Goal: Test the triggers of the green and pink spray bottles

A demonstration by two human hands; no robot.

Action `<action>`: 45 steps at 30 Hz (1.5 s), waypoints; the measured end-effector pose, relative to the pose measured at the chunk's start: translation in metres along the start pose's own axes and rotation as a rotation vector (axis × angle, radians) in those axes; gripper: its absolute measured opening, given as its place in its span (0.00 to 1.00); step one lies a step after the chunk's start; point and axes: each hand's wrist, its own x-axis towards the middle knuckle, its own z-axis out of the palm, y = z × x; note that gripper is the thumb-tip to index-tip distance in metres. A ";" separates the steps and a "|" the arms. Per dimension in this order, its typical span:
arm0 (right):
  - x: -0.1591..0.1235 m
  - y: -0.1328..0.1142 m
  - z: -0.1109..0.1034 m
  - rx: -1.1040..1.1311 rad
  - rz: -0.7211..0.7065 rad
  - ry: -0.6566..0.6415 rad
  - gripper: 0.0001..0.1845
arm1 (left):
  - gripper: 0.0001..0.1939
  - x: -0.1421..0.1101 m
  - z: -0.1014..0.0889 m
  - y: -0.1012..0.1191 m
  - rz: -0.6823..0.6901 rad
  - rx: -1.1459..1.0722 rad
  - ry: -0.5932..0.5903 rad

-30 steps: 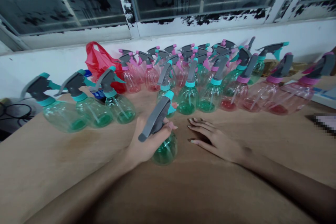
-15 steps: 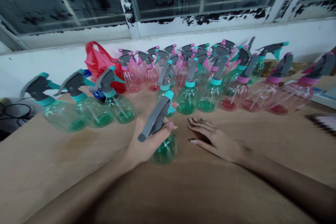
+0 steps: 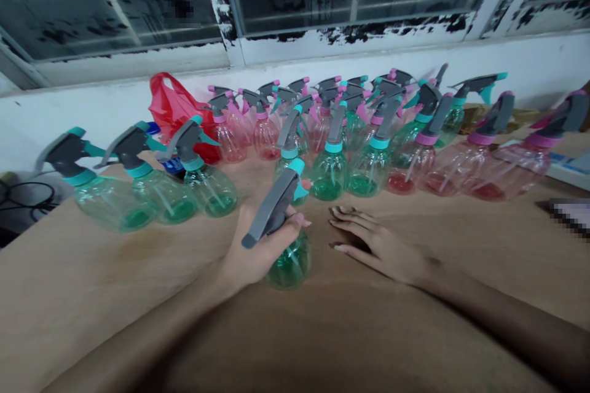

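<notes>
Bare hands [image 3: 381,243], slim forearms [image 3: 498,313], longish nails [image 3: 339,248] (right ones clearest)

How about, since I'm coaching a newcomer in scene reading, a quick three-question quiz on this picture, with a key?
1. Which hand grips a spray bottle?
2. True or false: the right hand is wrapped around a bottle too.
3. The collar of the rightmost bottle is: (a) turquoise, (b) pink, (c) yellow.

Key
1. The left hand.
2. False: it lies palm down at the table, with no bottle in it.
3. (b) pink.
</notes>
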 end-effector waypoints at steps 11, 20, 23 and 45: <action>0.000 0.000 -0.001 0.021 0.000 -0.008 0.25 | 0.11 -0.001 0.001 0.002 0.003 0.002 0.001; 0.000 0.000 0.000 -0.011 0.008 -0.019 0.26 | 0.11 -0.001 -0.002 -0.001 0.025 -0.004 -0.007; 0.000 -0.001 -0.001 -0.020 0.014 -0.024 0.26 | 0.11 0.000 -0.004 0.000 0.023 0.008 -0.018; 0.000 -0.001 0.000 -0.025 0.017 -0.022 0.26 | 0.19 0.000 0.002 -0.002 -0.082 0.023 0.128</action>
